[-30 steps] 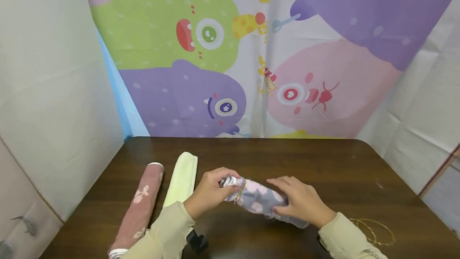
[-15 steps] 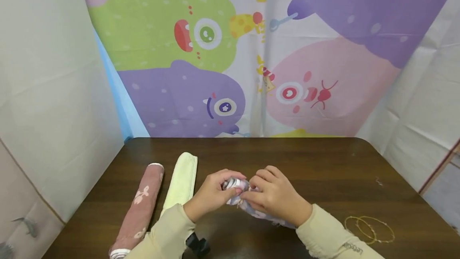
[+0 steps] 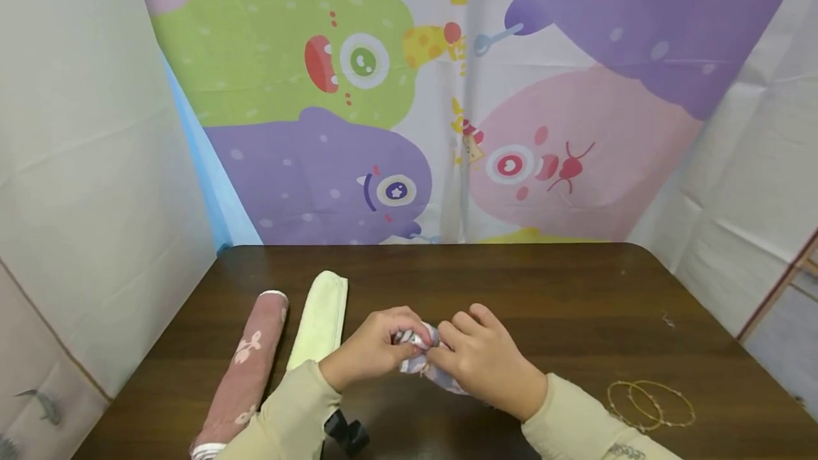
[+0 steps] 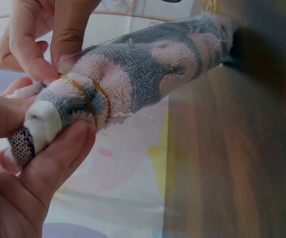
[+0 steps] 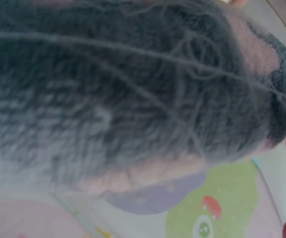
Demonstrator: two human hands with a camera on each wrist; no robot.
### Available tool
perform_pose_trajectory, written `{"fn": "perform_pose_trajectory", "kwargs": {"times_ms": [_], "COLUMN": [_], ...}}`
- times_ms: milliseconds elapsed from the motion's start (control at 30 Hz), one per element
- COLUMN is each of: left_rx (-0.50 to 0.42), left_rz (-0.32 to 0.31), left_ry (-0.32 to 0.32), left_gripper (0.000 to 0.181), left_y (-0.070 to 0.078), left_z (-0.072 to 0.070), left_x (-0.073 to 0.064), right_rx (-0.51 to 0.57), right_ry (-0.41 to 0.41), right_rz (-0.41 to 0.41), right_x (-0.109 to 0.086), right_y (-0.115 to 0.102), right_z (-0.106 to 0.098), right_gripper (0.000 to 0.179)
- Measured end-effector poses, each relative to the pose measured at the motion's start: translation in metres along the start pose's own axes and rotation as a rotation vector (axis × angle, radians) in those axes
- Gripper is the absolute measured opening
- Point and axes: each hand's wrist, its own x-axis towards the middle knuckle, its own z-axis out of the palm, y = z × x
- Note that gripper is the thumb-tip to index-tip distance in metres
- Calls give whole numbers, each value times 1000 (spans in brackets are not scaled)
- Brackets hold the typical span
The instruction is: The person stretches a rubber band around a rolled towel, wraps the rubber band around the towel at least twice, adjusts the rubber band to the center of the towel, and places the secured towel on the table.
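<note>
A rolled towel (image 4: 158,69) in grey-blue and pink terry is held over the table. My left hand (image 3: 377,346) grips its near end, thumb and fingers curled round the white-edged roll. A yellow rubber band (image 4: 86,94) circles the towel close to that end, looped more than once. The right hand (image 3: 488,360) pinches at the band with thumb and forefinger, close beside the left fingers. In the right wrist view the towel (image 5: 133,99) fills most of the picture, with loose threads along it; the right fingers are mostly out of that view.
A dusty-pink rolled towel (image 3: 246,368) and a pale yellow rolled towel (image 3: 321,318) lie side by side on the left of the dark wooden table (image 3: 511,275). Two yellow rubber bands (image 3: 657,403) lie at the right, with a bit of thread (image 3: 667,320) beyond them.
The right hand has moved left from the towel's far part to the banded end, where its fingers now pinch. The left hand keeps its grip on that end.
</note>
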Motion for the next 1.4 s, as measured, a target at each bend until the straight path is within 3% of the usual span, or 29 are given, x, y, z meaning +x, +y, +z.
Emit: {"fn": "perform_pose_trajectory", "kwargs": {"times_ms": [100, 333, 533, 733, 933, 1200, 1300, 1400], "left_rx": [8, 30, 53, 47, 14, 6, -9, -30], "left_rz": [15, 49, 74, 103, 118, 204, 191, 113], "left_ry": [4, 10, 33, 33, 26, 75, 113, 129], "left_gripper": [20, 19, 24, 26, 27, 28, 27, 24], "left_y": [1, 4, 0, 2, 3, 0, -2, -2], "left_z": [0, -5, -6, -11, -18, -31, -33, -28], "left_x": [0, -1, -4, -3, -3, -6, -7, -8], "right_rx": [-17, 20, 28, 60, 96, 223, 256, 303], "right_ry": [-8, -78, -115, -126, -107, -112, -83, -59], "right_rz": [-2, 14, -7, -1, 28, 82, 105, 146], "right_x": [2, 2, -3, -10, -21, -40, -49, -55], "right_y": [-4, -6, -6, -3, -2, 9, 11, 7], "right_z": [1, -2, -2, -2, -2, -3, -2, 2], "right_gripper": [29, 9, 27, 27, 4, 27, 13, 27]}}
